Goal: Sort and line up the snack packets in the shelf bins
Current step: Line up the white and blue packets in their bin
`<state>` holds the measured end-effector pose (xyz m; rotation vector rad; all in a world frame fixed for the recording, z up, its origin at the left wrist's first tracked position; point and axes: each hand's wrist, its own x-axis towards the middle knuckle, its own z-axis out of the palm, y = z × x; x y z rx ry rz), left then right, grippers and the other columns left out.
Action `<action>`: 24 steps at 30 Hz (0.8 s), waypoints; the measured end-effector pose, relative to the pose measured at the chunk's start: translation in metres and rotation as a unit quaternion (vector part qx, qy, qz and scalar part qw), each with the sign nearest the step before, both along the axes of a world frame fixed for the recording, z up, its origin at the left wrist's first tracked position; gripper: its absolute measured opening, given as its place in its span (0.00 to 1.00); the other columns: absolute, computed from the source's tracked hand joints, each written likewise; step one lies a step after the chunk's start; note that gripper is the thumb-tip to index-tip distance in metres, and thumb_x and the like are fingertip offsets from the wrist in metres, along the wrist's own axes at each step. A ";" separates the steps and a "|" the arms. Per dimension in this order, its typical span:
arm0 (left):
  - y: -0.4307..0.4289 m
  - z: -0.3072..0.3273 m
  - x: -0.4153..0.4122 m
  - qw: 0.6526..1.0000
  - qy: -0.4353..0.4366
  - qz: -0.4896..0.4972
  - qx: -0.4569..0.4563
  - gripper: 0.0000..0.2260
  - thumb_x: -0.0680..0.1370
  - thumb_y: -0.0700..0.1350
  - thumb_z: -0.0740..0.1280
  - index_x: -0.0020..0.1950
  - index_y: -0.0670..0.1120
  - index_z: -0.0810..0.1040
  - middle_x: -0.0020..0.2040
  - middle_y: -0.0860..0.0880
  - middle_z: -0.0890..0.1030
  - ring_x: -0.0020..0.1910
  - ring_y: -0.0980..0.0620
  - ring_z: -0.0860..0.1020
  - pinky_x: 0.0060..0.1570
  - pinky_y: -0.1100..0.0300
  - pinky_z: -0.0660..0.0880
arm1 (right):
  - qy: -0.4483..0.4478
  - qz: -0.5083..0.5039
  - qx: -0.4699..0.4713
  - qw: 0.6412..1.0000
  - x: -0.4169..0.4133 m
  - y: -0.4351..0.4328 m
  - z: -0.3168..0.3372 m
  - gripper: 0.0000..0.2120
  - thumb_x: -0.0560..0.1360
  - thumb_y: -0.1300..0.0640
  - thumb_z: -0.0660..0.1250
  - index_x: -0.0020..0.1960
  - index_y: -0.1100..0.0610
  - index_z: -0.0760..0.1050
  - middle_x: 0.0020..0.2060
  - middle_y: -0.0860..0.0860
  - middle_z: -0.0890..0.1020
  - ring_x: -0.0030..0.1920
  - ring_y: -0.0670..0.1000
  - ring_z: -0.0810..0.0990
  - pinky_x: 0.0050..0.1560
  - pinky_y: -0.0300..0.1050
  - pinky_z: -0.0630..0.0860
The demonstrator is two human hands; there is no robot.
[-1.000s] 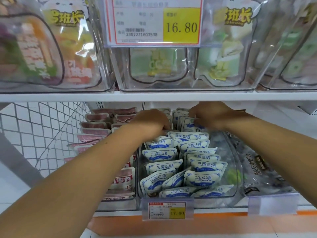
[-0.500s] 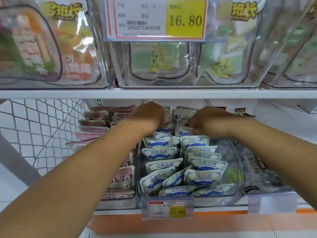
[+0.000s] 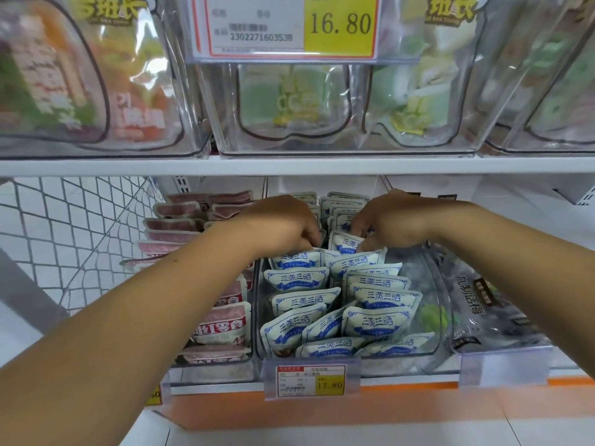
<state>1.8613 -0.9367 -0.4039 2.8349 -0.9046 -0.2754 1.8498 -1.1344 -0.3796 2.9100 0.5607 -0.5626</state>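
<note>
Left hand point(image 3: 283, 225) curls its fingers point(image 3: 310, 238) over the packets point(image 3: 297, 259) and right hand point(image 3: 394, 220) pinches one packet point(image 3: 345, 244), both deep in the middle bin point(image 3: 433, 294) at frame centre; a rough pull may knock the leaning front rows over.

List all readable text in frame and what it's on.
"16.80": upper tag, yellow patch
"2302271603538": upper tag, under its barcode
"17.80": lower tag
"三蒸三晒": white packets
"九制话梅": dark packet
"红零食": pink packets, start hidden
"班长": upper bags, cut off by the frame
All other print on the tags and packets is too small or blurred to read.
</note>
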 end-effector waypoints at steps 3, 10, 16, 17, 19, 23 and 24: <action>0.002 -0.003 0.001 0.998 -0.045 -0.020 0.051 0.14 0.77 0.45 0.69 0.62 0.54 0.79 0.59 0.56 0.80 0.54 0.54 0.77 0.50 0.64 0.69 | 0.006 0.007 -0.018 1.000 0.001 0.003 -0.001 0.14 0.80 0.48 0.62 0.61 0.55 0.77 0.60 0.49 0.79 0.60 0.52 0.75 0.58 0.41 0.61; 0.003 -0.005 0.001 0.997 0.001 0.056 0.052 0.04 0.77 0.41 0.69 0.49 0.46 0.83 0.47 0.51 0.83 0.41 0.54 0.79 0.48 0.60 0.75 | -0.029 0.032 -0.060 0.997 0.006 -0.009 -0.002 0.10 0.80 0.54 0.61 0.51 0.61 0.75 0.51 0.55 0.78 0.51 0.56 0.77 0.50 0.48 0.73; -0.002 -0.004 -0.003 0.993 -0.048 0.071 0.075 0.06 0.79 0.42 0.63 0.48 0.42 0.79 0.47 0.47 0.79 0.44 0.47 0.77 0.46 0.55 0.75 | -0.024 0.036 -0.052 0.998 0.013 -0.006 -0.026 0.12 0.79 0.59 0.63 0.61 0.55 0.77 0.57 0.54 0.78 0.53 0.56 0.79 0.54 0.47 0.77; -0.002 -0.001 -0.004 0.995 -0.031 0.071 0.070 0.06 0.78 0.42 0.66 0.52 0.43 0.80 0.50 0.47 0.80 0.47 0.48 0.78 0.50 0.55 0.76 | -0.018 0.033 -0.034 0.999 0.013 -0.009 -0.024 0.12 0.79 0.57 0.63 0.62 0.55 0.77 0.58 0.52 0.77 0.55 0.55 0.78 0.55 0.44 0.75; 0.000 0.004 -0.003 0.996 0.004 0.078 0.040 0.15 0.75 0.44 0.72 0.62 0.46 0.79 0.56 0.48 0.81 0.53 0.49 0.79 0.57 0.55 0.75 | -0.008 0.017 0.028 0.999 0.010 -0.014 -0.012 0.13 0.79 0.52 0.64 0.63 0.51 0.76 0.58 0.47 0.75 0.58 0.51 0.75 0.53 0.39 0.69; -0.005 0.000 -0.011 0.999 -0.007 0.037 -0.035 0.15 0.77 0.46 0.69 0.65 0.48 0.78 0.59 0.50 0.80 0.55 0.52 0.78 0.57 0.61 0.72 | -0.003 -0.025 0.136 0.990 0.009 -0.013 -0.004 0.12 0.80 0.53 0.63 0.62 0.49 0.76 0.58 0.46 0.77 0.59 0.49 0.75 0.60 0.45 0.72; -0.008 -0.005 -0.011 0.999 -0.009 0.027 -0.031 0.15 0.78 0.47 0.68 0.64 0.49 0.78 0.59 0.51 0.81 0.54 0.53 0.78 0.54 0.63 0.71 | -0.008 -0.019 0.111 0.994 0.012 -0.009 -0.006 0.13 0.79 0.53 0.63 0.62 0.51 0.76 0.59 0.47 0.78 0.59 0.50 0.75 0.61 0.46 0.72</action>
